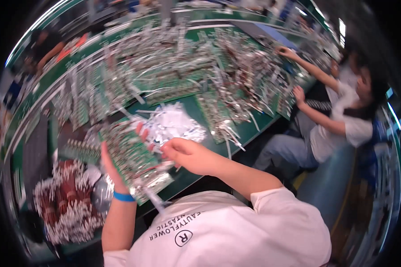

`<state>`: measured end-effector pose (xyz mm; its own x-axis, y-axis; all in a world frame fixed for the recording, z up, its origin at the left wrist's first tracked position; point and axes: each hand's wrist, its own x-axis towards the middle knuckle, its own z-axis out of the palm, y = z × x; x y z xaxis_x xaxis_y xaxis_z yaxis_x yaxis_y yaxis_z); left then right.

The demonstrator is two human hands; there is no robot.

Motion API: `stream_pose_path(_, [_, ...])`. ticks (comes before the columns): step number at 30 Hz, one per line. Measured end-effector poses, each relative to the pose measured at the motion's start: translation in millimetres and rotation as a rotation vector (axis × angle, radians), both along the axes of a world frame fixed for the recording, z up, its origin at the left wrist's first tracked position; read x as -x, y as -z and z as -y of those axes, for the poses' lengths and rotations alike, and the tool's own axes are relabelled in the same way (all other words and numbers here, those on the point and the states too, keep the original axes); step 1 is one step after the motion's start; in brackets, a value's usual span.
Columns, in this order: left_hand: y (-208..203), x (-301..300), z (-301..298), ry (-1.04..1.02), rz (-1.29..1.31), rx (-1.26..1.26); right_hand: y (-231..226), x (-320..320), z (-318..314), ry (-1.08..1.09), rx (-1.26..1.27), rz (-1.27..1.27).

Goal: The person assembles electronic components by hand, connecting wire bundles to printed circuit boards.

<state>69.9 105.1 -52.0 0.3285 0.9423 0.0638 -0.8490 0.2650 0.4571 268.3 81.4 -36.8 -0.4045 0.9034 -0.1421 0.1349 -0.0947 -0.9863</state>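
A green circuit board panel [128,149] crowded with small parts is held tilted in front of my chest. My left hand [112,169], below which a blue band circles the wrist, grips the panel along its left edge. At the panel's right side, my right hand [182,153] has its fingers closed in a pinch; what lies between them is blurred and cannot be made out. Just beyond the panel is a heap of white paper-like pieces [176,122]. Red fingertip-like shapes [142,133] show blurred along the panel's upper right edge.
Bundles of brown-red wires with white ends [71,196] lie at the left. Many circuit boards with white strips [173,71] cover the green bench [200,167]. A seated co-worker [338,115] reaches over boards at the right; another person's arm [51,53] shows far left.
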Motion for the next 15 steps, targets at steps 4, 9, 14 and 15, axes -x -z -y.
stream_pose_path(4, [-6.2, -19.1, 4.0, -0.088, 0.016, 0.094, 6.8, 4.5, 4.1, -0.09, 0.258, -0.23])
stream_pose_path(9, [-18.8, -12.1, 20.1, -0.22, 0.067, 0.136, -22.3, 29.1, 0.1, 0.037, 0.585, -0.317])
stream_pose_path(14, [-13.8, 12.0, 24.9, -0.305, -0.265, 0.107, -35.5, 19.4, -13.3, 0.049, 0.484, -0.459])
stream_pose_path(15, [-23.3, 20.0, 28.8, -0.344, -0.399, 0.112, -41.3, 11.1, -17.2, 0.08, 0.455, -0.53])
